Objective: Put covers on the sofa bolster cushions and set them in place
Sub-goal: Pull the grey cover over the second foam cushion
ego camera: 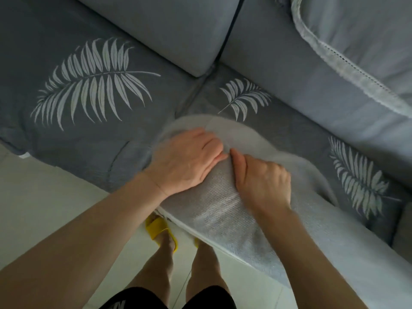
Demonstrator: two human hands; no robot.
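- On the sofa (93, 152), one bolster (223, 208) sits mid-covering, its end unfinished.
- Left hand (189, 161) presses flat; right hand (263, 181) pinches the cover (289, 230).
- Placing remains.

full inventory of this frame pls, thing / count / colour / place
bolster cushion: 1, white, textured, lying across the seat's front edge, far end blurred
sofa seat cover: 1, dark grey with white leaf prints, over the seat
back cushions: 2, grey, along the sofa back
lace-trimmed cloth: 1, pale grey, upper right on the back cushion
floor: pale tiles, lower left
slippers: yellow, on the feet, one mostly hidden
shorts: black, bottom edge
left hand: flat on the bolster
right hand: curled, grip on the bolster's fabric
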